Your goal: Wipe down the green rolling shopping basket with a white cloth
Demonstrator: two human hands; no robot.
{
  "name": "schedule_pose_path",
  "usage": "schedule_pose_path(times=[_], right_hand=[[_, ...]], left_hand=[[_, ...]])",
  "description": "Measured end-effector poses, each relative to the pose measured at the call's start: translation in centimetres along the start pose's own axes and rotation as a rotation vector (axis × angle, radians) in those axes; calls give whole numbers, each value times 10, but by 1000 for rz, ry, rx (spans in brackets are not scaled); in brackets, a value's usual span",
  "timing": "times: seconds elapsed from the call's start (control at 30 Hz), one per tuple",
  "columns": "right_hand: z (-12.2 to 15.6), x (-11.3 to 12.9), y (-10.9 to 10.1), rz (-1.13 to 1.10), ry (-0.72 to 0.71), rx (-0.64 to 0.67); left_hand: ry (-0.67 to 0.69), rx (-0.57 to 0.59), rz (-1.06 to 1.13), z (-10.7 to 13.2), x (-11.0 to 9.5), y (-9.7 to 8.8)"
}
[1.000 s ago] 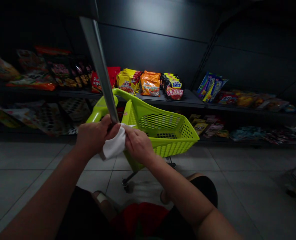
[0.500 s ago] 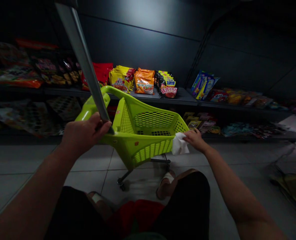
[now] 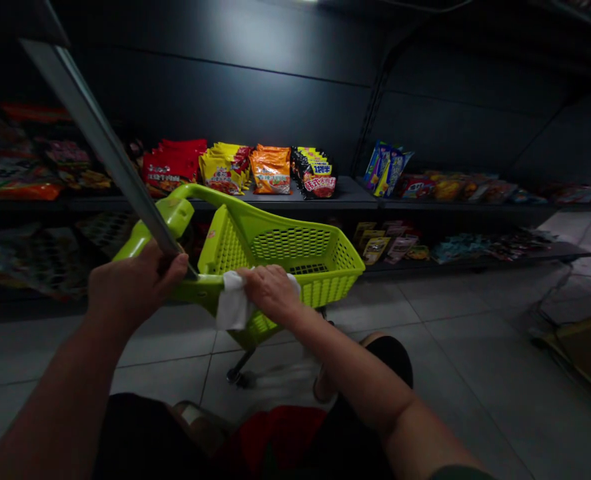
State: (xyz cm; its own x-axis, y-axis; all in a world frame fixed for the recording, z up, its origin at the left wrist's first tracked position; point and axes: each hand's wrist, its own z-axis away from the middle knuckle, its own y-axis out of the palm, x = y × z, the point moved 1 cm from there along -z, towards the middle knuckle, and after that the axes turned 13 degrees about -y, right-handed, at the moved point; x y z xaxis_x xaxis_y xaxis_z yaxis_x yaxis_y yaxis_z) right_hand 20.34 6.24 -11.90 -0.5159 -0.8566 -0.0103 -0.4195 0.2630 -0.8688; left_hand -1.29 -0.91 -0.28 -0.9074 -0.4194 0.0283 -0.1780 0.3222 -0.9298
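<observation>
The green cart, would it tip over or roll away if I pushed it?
The lime-green plastic cart probably feels light, since its walls are full of holes. Its small wheels likely roll easily. Its narrow base might tip if shoved.

1. Upper shelf (image 3: 315, 200), dark metal: serving as landmark; it is carrying a row of packets along its top.
2. Red packets (image 3: 170, 165), yellow packets (image 3: 224, 170), an orange packet (image 3: 271, 170) and black-and-yellow packets (image 3: 312, 173) are standing side by side at its middle, with blue-and-yellow packets (image 3: 385, 170) leaning further right.
3. Lower shelf (image 3: 475, 263): running directly below the upper shelf and carrying flat packets (image 3: 375, 247).
4. Tiled floor (image 3: 415, 313): stretching out below both shelves and supporting a lime-green shopping cart (image 3: 295, 243) on its caster wheel (image 3: 238, 378); a dim yellowish board (image 3: 588, 357) is lying well right of the cart.
</observation>
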Motion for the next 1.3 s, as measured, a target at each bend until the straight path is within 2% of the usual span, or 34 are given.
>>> schedule_pose_path(times=[0.1, 0.2, 0.27, 0.3, 0.37, 0.43, 0.47, 0.5, 0.53, 0.57, 0.6, 0.67, 0.73, 0.77, 0.83, 0.9, 0.93, 1.0, 1.07, 1.13, 1.17, 1.23, 1.3], right_hand=[[54, -59, -9, 31, 7, 101], [125, -132, -28, 66, 160, 150], [164, -168, -42, 98, 277, 143], [178, -179, -47, 113, 323, 133], [191, -187, -51, 142, 405, 92], [181, -174, -45, 145, 468, 22], [170, -159, -39, 130, 483, -23], [154, -141, -31, 101, 477, -76], [136, -117, -21, 59, 449, -132], [116, -91, -10, 9, 401, -187], [96, -63, 3, -42, 342, -247], [62, -8, 31, -149, 206, -324], [43, 29, 59, -203, 205, -364], [41, 38, 71, -220, 195, -347], [51, 36, 88, -245, 117, -262], [74, 16, 94, -255, 14, -202], [87, 4, 93, -244, 18, -216], [106, -15, 89, -197, 154, -333], [110, -17, 87, -170, 360, -480], [98, 1, 93, -205, 518, -586], [87, 16, 99, -248, 548, -599], [64, 49, 113, -372, 524, -543], [47, 79, 125, -521, 433, -434]], left_hand=[[-25, -16, 0, -4, 8, 2], [-27, -14, 29, -7, 14, 8], [-74, -15, 107, -5, 16, 13], [-97, -54, 181, -1, 16, 15], [-69, -244, 359, 10, 13, 18], [108, -478, 493, 25, 3, 19], [253, -523, 508, 32, -6, 20], [405, -488, 513, 37, -16, 20], [572, -368, 478, 39, -28, 22], [670, -195, 396, 38, -40, 23], [714, -71, 309, 34, -51, 24], [678, 133, 109, 22, -65, 26], [659, 232, -4, 9, -71, 25], [664, 268, -34, 3, -71, 24], [683, 326, -62, -4, -68, 21], [691, 369, -83, -6, -64, 18], [694, 377, -88, -5, -62, 17], [695, 374, -87, -4, -63, 17], [691, 377, -82, -2, -67, 18], [682, 376, -73, -1, -73, 18], [677, 372, -66, 0, -75, 19], [667, 364, -48, 1, -79, 19], [658, 355, -39, 3, -81, 19]])
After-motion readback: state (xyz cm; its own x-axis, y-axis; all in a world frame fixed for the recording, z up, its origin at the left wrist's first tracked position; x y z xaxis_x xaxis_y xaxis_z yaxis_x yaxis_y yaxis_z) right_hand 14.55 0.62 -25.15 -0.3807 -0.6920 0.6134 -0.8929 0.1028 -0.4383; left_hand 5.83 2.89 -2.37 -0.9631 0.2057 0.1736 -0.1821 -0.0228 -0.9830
